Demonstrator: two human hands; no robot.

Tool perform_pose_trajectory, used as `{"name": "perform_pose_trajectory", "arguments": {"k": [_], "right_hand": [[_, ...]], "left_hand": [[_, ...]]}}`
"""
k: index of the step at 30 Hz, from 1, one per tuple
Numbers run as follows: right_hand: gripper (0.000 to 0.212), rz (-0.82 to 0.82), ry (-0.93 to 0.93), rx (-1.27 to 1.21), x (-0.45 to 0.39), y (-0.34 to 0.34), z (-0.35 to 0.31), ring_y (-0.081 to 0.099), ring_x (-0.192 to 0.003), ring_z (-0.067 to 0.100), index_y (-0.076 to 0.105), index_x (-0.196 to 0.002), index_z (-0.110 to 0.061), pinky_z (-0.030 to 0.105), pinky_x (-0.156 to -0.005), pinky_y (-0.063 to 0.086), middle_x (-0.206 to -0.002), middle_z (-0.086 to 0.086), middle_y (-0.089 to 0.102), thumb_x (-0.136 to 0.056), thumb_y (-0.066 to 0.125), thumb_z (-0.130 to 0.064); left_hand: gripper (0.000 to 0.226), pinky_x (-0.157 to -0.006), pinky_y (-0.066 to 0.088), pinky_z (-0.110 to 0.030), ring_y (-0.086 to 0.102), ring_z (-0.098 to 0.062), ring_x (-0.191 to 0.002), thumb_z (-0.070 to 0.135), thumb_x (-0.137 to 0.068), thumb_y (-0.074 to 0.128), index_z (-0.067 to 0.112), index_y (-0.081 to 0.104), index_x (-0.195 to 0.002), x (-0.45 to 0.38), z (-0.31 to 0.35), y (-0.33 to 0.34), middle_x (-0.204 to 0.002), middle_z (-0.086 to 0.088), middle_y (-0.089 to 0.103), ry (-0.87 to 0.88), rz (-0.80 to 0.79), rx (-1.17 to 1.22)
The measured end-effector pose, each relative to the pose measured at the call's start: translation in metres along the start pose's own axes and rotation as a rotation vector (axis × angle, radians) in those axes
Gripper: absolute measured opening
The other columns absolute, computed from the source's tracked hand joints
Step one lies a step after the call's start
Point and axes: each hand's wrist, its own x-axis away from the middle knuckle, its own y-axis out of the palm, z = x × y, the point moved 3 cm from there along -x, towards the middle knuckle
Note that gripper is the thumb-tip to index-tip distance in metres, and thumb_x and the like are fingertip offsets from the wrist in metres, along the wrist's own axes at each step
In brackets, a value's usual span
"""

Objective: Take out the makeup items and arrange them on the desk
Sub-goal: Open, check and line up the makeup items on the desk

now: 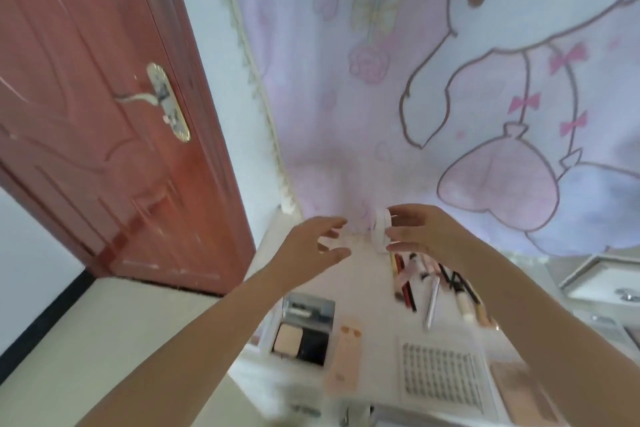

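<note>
While the right hand (412, 231) is holding that small round white jar (381, 229) up near the middle of the frame, it's only a pinch: thumb and fingertips on the jar's edges, the jar turned on its side above the far end of the desk (367, 274). The left hand (311, 243) is just beside it, fingers spread and loosely curved. There may be something small and clear at its fingertips, maybe a lid, but it's way too blurry to call, so I'd say it's holding nothing.

What could go wrong, imo: that pinch is pretty thin for a smooth round thing held sideways. If the grip slackens, the jar drops, and right under it in the frame sits the cluster of pencils and brushes (433, 284), so it could knock those out of line or roll off the desk's left edge toward the floor. If the jar is actually open, whatever's inside could spill too. Can't tell from here whether it's lidded.

Containers, going outward: the open powder compact (304, 340) in the lower middle shows a pale pressed pan next to a dark one, with a mirror in its raised lid. Just right of it lies a flat peach-pink case (346, 361), closed, contents hidden. Further right there's a white tray of false lashes (440, 378), rows all filled. At the right edge of the frame sits a white drawer (602, 277), and I can't see inside.
</note>
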Motion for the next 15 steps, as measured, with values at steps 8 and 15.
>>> {"name": "perform_pose_trajectory", "arguments": {"k": [8,15], "right_hand": [[0.021,-0.191,-0.299,-0.026,0.021,0.005,-0.136,0.07,-0.08,0.01,0.066,-0.093,-0.017,0.02,-0.073,0.057,-0.082,-0.002,0.074,-0.083,0.051,-0.006],[0.023,-0.257,-0.297,-0.059,0.027,0.019,-0.159,0.07,-0.08,0.012,0.064,-0.097,-0.012,0.021,-0.075,0.057,-0.09,0.006,0.071,-0.078,0.053,-0.018]], "left_hand": [[0.059,-0.082,0.046,-0.006,0.051,0.015,-0.096,0.011,-0.072,0.076,0.02,0.051,-0.125,-0.021,0.113,-0.078,-0.106,0.025,0.049,0.541,0.204,-0.049],[0.063,-0.083,0.045,-0.002,0.051,0.022,-0.092,0.023,-0.066,0.069,0.023,0.044,-0.123,-0.012,0.123,-0.096,-0.102,0.023,0.051,0.644,0.315,0.003]]}}
